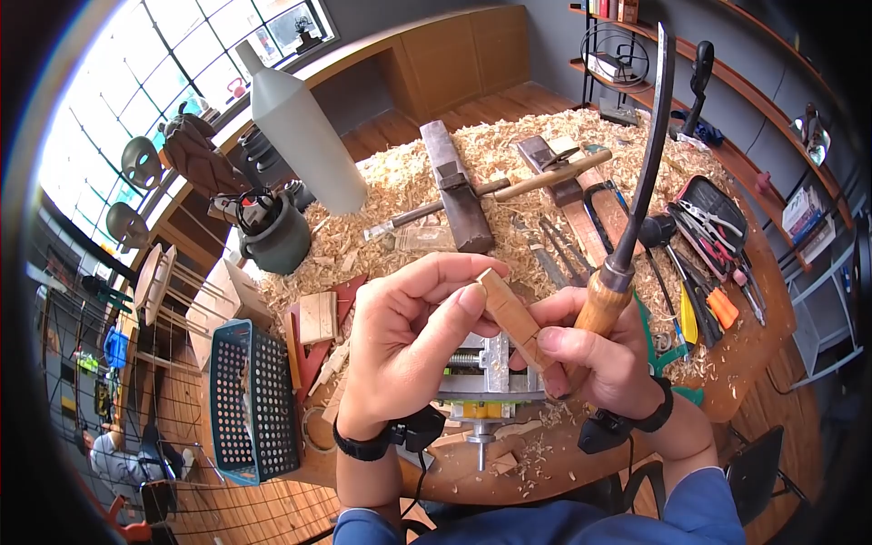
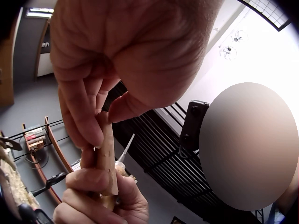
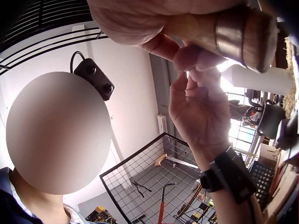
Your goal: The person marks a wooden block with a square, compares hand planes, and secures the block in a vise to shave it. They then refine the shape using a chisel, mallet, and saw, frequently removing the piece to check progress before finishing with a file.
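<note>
A small wooden piece (image 1: 514, 318) is held at a slant between both hands in the head view. My left hand (image 1: 409, 331) pinches its upper end between thumb and fingers. My right hand (image 1: 604, 350) pinches its lower part and also grips the wooden handle (image 1: 601, 307) of a long curved metal tool (image 1: 647, 173) that points up. In the left wrist view the piece (image 2: 107, 158) runs from the left fingertips to the right hand (image 2: 100, 198). The handle (image 3: 224, 35) fills the top of the right wrist view, where the piece is hidden.
Beneath the hands is a metal vise (image 1: 495, 363) at the table's front. Wood shavings (image 1: 391, 163), a hand plane (image 1: 457, 186), a mallet-like tool (image 1: 554, 175), pliers (image 1: 713, 222) and a grey bottle (image 1: 309, 136) cover the table. A teal basket (image 1: 254, 400) stands at left.
</note>
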The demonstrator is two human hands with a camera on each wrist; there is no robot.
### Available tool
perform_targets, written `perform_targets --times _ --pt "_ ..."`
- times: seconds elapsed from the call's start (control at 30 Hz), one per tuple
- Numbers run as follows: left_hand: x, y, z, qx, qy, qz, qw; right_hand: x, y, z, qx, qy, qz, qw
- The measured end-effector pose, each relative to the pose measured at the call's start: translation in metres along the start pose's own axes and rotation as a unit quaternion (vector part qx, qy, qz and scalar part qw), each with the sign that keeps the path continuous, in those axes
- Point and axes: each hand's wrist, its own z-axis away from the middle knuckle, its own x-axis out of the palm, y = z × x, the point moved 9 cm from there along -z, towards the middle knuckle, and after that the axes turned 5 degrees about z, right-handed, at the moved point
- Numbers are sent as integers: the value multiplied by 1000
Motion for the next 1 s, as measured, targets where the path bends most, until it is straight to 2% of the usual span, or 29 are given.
perform_targets --times 0.13,0.2,0.23,0.27,0.3,0.4,0.47,0.53,0.63,0.77,0.8,0.87,0.93,1.0 --pt "2 -3 -1 2 -7 -3 1000 1 0 1 6 -1 7 1000" --pt "0 14 -1 96 42 -98 990 1 -2 0 -4 -1 27 1000" --pt "2 19 -1 96 41 -97 990 0 -2 0 -4 1 27 1000" --pt "9 51 10 229 68 -265 934 -1 -2 -1 -6 10 20 1000" --pt "24 73 27 349 93 -418 833 -3 -1 -1 -6 19 13 1000" --pt "50 91 85 546 47 -417 725 -2 0 -2 10 16 -6 1000" --pt "77 101 107 512 79 -481 707 -2 0 -3 15 16 -1 1000" --pt "88 116 111 499 -98 -489 709 0 1 -2 19 7 0 1000" --pt "90 113 119 493 57 -473 728 1 1 -2 21 8 41 999" --pt "105 125 121 461 7 -478 747 1 3 0 30 13 14 999" --pt "100 128 110 369 80 -460 803 2 2 0 29 10 14 999" --pt "90 110 109 418 43 -439 794 1 6 1 48 26 21 998" --pt "81 96 108 433 25 -431 791 4 8 -3 34 7 23 999" --pt "80 90 94 440 -1 -491 752 5 8 -3 35 -1 34 999"
